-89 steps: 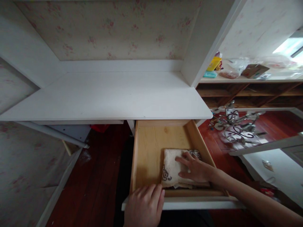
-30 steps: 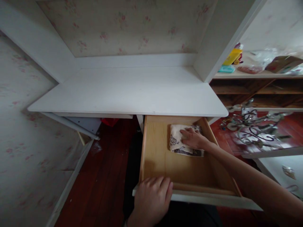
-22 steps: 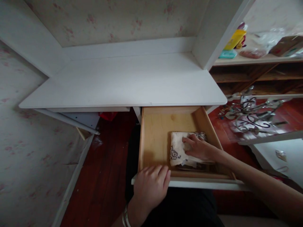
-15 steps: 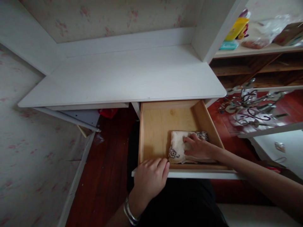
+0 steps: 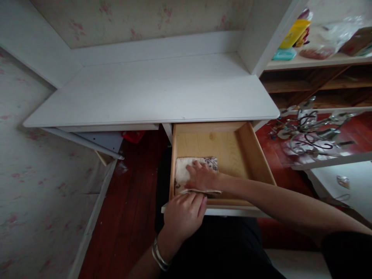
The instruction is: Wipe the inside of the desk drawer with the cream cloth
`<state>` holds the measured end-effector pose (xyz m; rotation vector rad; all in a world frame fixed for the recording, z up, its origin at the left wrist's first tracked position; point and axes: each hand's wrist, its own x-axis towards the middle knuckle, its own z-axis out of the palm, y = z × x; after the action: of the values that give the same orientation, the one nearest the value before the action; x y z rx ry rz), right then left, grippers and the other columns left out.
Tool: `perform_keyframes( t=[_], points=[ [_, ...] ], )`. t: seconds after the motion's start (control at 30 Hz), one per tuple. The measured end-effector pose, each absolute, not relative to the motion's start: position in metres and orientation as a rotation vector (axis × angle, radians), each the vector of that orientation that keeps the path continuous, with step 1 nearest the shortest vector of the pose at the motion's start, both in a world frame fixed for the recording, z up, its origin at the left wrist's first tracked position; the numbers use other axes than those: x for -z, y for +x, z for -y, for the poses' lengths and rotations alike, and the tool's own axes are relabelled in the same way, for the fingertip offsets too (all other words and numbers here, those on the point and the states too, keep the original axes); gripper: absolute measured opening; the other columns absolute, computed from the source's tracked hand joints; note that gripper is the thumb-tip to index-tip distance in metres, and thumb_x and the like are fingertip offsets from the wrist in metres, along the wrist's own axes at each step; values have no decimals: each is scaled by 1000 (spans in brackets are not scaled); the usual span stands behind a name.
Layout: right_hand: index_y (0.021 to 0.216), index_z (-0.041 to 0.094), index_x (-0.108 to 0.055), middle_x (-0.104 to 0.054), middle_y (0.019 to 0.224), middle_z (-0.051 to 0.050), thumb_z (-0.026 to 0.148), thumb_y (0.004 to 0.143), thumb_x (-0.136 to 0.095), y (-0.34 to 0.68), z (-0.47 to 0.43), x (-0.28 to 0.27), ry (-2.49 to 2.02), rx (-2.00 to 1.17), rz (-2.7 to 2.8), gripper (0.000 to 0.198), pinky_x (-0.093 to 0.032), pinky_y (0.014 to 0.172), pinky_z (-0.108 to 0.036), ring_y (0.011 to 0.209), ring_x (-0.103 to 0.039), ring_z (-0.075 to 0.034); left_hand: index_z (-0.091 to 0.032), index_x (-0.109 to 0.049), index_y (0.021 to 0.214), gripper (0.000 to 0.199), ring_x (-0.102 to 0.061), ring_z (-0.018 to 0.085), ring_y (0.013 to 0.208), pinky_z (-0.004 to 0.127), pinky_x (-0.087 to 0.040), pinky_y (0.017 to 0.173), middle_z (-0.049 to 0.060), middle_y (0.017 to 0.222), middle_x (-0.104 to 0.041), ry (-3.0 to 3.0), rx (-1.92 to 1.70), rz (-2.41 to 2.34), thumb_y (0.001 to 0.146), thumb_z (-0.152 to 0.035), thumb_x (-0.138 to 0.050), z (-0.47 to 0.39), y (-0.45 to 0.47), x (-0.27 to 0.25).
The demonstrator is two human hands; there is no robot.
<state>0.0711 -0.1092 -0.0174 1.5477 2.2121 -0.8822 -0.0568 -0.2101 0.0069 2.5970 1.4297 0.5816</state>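
Observation:
A pale wooden drawer [image 5: 209, 141] with a white front is pulled out below the white desk top [image 5: 162, 93]. My left hand [image 5: 184, 215] is wrapped over the drawer's front edge near its left corner, with a silver bangle at the wrist. Inside, a folded cream cloth [image 5: 182, 168] with a dark pattern lies at the front left of the drawer bottom. My right hand [image 5: 203, 176] presses flat on this cloth, its fingers spread; part of the cloth is hidden beneath the hand.
Flowered wallpaper [image 5: 35, 186] covers the wall at the left. A metal chandelier [image 5: 316, 128] lies on the red wooden floor [image 5: 122, 217] to the right. Behind it, a shelf unit [image 5: 328, 62] holds a yellow item [image 5: 295, 34] and plastic bags. Something red [image 5: 133, 135] lies under the desk.
My right hand has slid the cloth from the right side of the drawer bottom to the front left. My left hand stays on the drawer's front edge.

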Motion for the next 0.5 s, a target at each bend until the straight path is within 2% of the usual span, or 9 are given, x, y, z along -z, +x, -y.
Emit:
perform_keyframes(
  t=[0.17,0.3,0.5],
  points=[
    [140,23,-47,-40,145,-19,63,81,-63,55,110,26,1566,787,-2217,73,-42,92,-54,121,-46,-42,-21,-64,76,23,-61,15,62,29,-43,60,-1,67,-66,2586,-608,-1453,94,-25,-51,210,-57,-6],
    [148,25,-37,-28,154,-18,59,90,-50,62,84,39,1624,723,-2221,69,-38,96,-59,130,-35,-46,-22,-61,72,26,-60,15,59,29,-43,58,-1,63,-63,2561,-560,-1476,95,-25,-50,210,-56,-6],
    [154,25,-26,-19,158,-18,53,97,-34,51,25,45,1821,675,-2130,64,-39,87,-69,132,-27,-49,-22,-63,75,23,-60,16,58,30,-43,56,0,63,-64,2586,-514,-1496,94,-26,-50,210,-56,-5]
  ],
)
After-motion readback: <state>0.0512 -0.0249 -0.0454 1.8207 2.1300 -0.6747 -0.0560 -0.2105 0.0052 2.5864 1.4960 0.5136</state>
